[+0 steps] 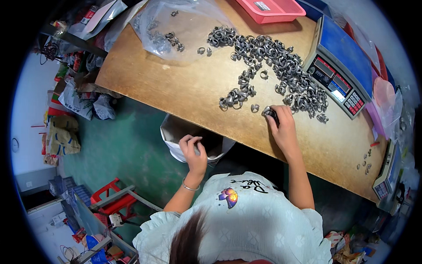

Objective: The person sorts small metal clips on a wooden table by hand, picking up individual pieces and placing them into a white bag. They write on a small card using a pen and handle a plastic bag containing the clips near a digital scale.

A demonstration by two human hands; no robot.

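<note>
My right hand rests on the wooden table, fingers closed on a few grey metal rings at the near edge of a big scattered pile of rings. My left hand hovers below the table edge over an open white bag, fingers curled around a small metal piece. A bracelet is on that wrist.
A clear plastic bag with a few rings lies at the table's far left. A blue weighing scale stands right of the pile, a pink tray behind it. A red stool and clutter sit on the green floor.
</note>
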